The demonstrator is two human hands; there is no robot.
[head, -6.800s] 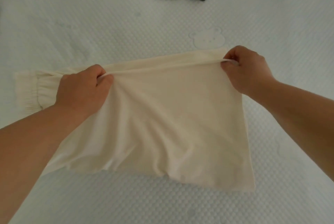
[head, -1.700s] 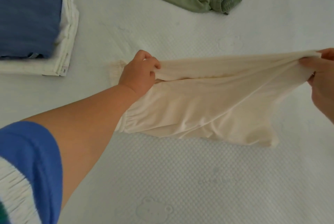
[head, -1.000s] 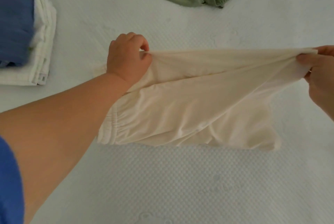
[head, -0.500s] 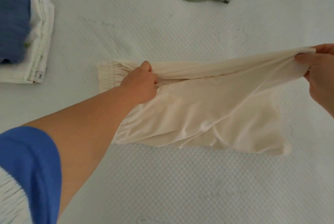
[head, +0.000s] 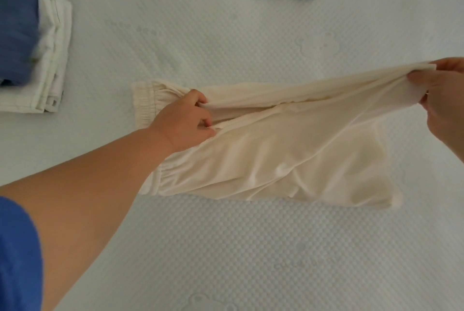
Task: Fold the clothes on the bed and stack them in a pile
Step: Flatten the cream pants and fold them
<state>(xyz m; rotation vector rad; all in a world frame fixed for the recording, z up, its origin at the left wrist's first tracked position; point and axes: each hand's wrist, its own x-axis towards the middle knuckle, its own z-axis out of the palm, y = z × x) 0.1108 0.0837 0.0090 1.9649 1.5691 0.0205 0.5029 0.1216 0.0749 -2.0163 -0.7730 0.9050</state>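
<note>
Lowered since a moment ago, the left hand [head: 185,120] pinches the cream shorts [head: 276,155] near their elastic waistband on the bed [head: 226,248], while the right hand [head: 444,99] grips the raised hem end.

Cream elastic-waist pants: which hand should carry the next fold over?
Probably the right hand: it holds the leg end of the cream elastic-waist pants lifted, free to swing toward the waistband, which the left hand anchors.
</note>
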